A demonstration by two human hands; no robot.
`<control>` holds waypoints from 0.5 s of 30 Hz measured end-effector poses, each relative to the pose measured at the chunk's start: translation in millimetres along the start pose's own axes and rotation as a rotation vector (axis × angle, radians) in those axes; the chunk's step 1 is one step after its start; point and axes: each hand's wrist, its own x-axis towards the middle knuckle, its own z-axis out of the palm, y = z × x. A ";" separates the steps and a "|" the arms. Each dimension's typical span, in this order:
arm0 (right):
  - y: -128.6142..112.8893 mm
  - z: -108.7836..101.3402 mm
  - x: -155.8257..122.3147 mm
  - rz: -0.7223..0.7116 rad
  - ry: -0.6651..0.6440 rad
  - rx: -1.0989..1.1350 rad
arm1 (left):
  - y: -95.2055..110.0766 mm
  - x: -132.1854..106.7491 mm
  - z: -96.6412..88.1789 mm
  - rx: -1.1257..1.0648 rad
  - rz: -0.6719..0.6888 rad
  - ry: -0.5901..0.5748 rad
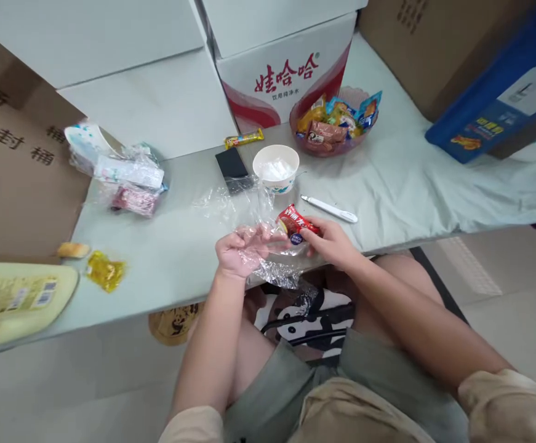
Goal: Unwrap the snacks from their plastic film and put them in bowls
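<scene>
Pale green cloth is spread over a low table (180, 246), which is backed by stacked white cartons. One carton (286, 67) is printed with red lettering, and brown cardboard (13, 160) is stood at nine o'clock.

Head view: the left hand (242, 249) is seen at the table's near edge, loosely open with fingers spread, and is covered in crinkled clear plastic film (272, 271). Whether that film is a glove or a loose bag cannot be told. At three o'clock of it, the right hand (332, 243) is closed around a red snack packet (293, 224), pinched between thumb and fingers. The packet is held just above the table edge, between the two hands, and the left fingertips are brought up against it.

At twelve o'clock of the hands a white paper bowl (276, 167) is set, with a black phone (233, 169) just beside it at nine o'clock. A white pen-shaped tool (328, 209) is laid at one o'clock of the right hand. Further back, at one o'clock, a pink bowl (362, 132) is filled with wrapped snacks. A yellow packet (105, 269) and a small bun (72, 250) are left at nine o'clock, well apart from the hands.
</scene>
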 end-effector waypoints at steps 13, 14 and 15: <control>-79.5 -105.9 57.3 0.012 0.766 -0.141 | 11.9 8.6 -0.1 -0.132 0.102 0.121; -91.2 -115.8 71.1 0.003 0.797 -0.175 | 12.0 9.1 0.2 -0.125 0.100 0.109; -100.7 -126.0 85.5 0.001 0.819 -0.207 | 12.1 9.5 0.5 -0.118 0.100 0.099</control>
